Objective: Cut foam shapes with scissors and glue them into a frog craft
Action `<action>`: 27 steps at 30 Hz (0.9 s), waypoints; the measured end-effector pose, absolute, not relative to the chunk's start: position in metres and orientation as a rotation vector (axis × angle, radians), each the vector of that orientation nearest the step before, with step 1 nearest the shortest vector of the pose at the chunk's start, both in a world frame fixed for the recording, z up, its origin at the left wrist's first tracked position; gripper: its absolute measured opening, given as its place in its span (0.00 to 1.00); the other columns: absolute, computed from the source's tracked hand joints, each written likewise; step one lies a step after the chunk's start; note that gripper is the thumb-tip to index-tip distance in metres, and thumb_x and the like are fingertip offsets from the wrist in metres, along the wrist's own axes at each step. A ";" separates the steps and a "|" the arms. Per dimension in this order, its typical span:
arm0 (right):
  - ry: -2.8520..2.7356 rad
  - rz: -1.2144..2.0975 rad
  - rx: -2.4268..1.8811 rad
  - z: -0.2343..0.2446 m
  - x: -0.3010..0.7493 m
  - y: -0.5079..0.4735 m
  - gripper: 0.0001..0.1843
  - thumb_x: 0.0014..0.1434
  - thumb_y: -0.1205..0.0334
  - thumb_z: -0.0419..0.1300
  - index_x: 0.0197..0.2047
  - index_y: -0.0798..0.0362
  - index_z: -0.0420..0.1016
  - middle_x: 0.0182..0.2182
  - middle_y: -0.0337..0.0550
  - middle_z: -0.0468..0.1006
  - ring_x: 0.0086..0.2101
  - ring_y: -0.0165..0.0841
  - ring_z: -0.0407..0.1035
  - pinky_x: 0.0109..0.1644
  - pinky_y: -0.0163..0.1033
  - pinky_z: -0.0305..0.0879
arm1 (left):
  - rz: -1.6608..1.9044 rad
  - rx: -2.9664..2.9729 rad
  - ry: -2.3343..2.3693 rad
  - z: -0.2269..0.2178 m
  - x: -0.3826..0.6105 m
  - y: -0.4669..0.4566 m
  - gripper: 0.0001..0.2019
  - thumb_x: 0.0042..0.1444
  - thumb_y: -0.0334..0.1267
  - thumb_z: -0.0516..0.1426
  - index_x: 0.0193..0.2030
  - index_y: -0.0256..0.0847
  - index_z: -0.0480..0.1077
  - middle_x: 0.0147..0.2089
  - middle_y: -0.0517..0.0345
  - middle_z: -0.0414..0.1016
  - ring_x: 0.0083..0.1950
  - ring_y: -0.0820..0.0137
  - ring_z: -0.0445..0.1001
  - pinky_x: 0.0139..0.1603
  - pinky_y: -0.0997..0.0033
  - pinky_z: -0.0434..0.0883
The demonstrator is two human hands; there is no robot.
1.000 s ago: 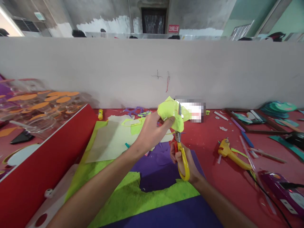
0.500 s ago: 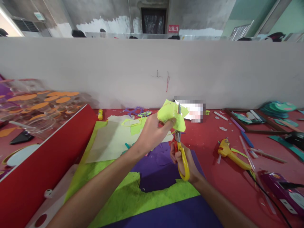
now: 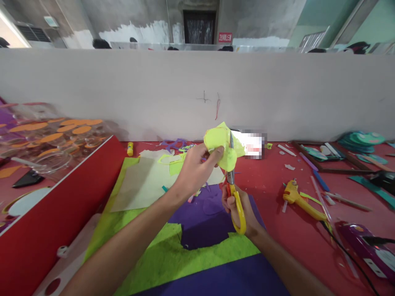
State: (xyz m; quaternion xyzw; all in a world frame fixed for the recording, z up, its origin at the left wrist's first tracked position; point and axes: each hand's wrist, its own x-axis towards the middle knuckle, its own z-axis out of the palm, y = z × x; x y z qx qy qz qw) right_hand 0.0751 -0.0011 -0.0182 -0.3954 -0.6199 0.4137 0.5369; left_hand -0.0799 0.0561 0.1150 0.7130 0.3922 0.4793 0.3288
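My left hand (image 3: 194, 170) pinches a crumpled piece of lime-yellow paper (image 3: 217, 142) and holds it up above the table. My right hand (image 3: 239, 209) grips yellow-handled scissors (image 3: 234, 193) from below, blades pointing up into the paper. Under both hands lie a purple sheet (image 3: 203, 218) and a cut lime-green sheet (image 3: 160, 255) on the red table (image 3: 277, 205).
A yellow glue gun (image 3: 300, 201) with its cord lies right of the scissors, a purple device (image 3: 367, 246) beyond it. Clear cups with orange shapes (image 3: 58, 135) stand at the left behind a red board (image 3: 61, 197). A grey partition (image 3: 197, 90) backs the table. Scraps and sticks litter the right.
My left hand has turned the yellow paper slightly on the blades; it dipped, then came back up. The scissors stay almost in place.
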 end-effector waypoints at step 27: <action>-1.530 0.954 -1.013 -0.006 0.075 -0.004 0.28 0.64 0.31 0.53 0.32 0.49 0.62 0.20 0.31 0.60 0.20 0.27 0.53 0.23 0.35 0.51 | 1.353 1.790 1.001 0.119 -0.085 0.057 0.16 0.68 0.46 0.54 0.31 0.40 0.65 0.29 0.61 0.62 0.29 0.74 0.59 0.30 0.70 0.57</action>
